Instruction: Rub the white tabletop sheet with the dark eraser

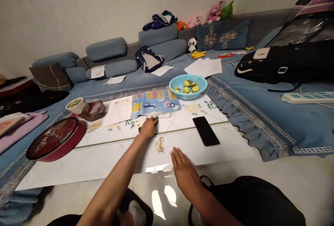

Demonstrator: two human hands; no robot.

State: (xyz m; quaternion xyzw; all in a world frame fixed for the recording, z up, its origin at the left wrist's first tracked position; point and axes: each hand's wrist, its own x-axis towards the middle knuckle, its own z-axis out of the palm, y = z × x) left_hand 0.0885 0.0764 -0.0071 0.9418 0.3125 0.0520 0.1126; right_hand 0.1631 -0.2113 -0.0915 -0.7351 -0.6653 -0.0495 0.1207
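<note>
Blue sofa (268,121) seats wrap the far side and both ends of a white surface (91,163), with a pale wall (78,6) rising behind. On that surface, a small heap of pale brown scraps (160,145) lies between my two hands, near the edge closest to me. Just beyond the heap, to its left, my left hand (148,127) is lowered with bent fingers over a dark thing (156,119), mostly hidden beneath it; I cannot tell whether I grip it or only cover it. My right hand (182,168) is open and flat, fingers straight and together, their tips at the near edge, just beside the scraps and holding nothing.

Right of the heap lies a phone (206,131), its screen dark. Past my left hand a printed blue mat (156,103) is spread, a white sheet (120,110) at its left and a light blue basket (188,95) of green-yellow fruit (195,88) at its right end. Farther left stand a dark clear tray (94,111), a cup (77,106) and a round red box (56,142). Out on the sofa are loose papers (205,67), a backpack (148,59), a toy panda (192,45) and, to the right, a big black bag (281,65).
</note>
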